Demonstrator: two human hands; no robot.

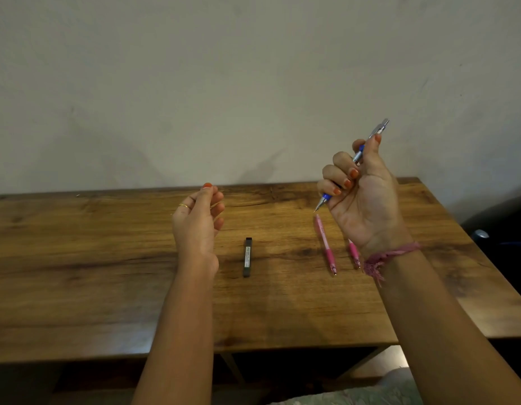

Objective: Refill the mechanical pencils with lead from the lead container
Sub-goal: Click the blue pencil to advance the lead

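My right hand [363, 194] is raised above the wooden table [107, 273] and grips a blue and silver mechanical pencil [377, 130], its tip pointing down-left and its cap end up-right. My left hand [199, 220] hovers over the table's middle with loosely curled fingers and holds nothing that I can see. A slim black lead container [247, 257] lies flat on the table between my hands. Two pink mechanical pencils lie on the table at the right: one [325, 244] fully visible, the other [353, 252] partly hidden behind my right wrist.
The table stands against a plain pale wall [224, 83]. A dark object [504, 229] sits off the table's right edge. The table's front edge runs below my forearms, with dark space under it.
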